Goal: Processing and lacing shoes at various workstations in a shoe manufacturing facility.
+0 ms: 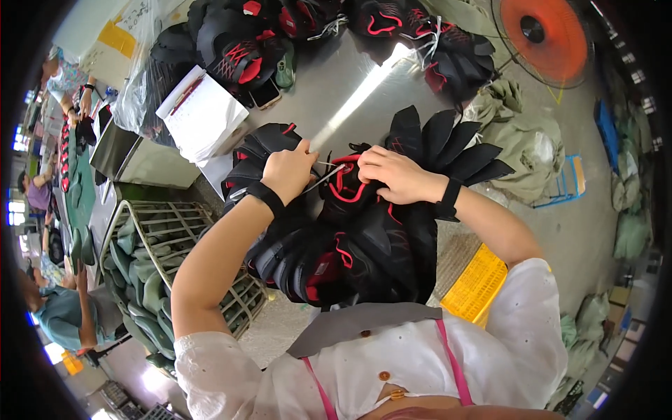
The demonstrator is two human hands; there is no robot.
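bright daylight, table (350,91) glare, fisheye-warped dark rim

shoe uppers pile (364,238) centre frame on desk (350,84) | paper stack (203,112) upper left | wire rack (175,231) lower left | fan (542,35) upper right

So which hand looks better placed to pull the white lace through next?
Probably the left hand: it pinches the white lace by its end. The right hand rests on the black-and-red shoe upper, seemingly steadying it.
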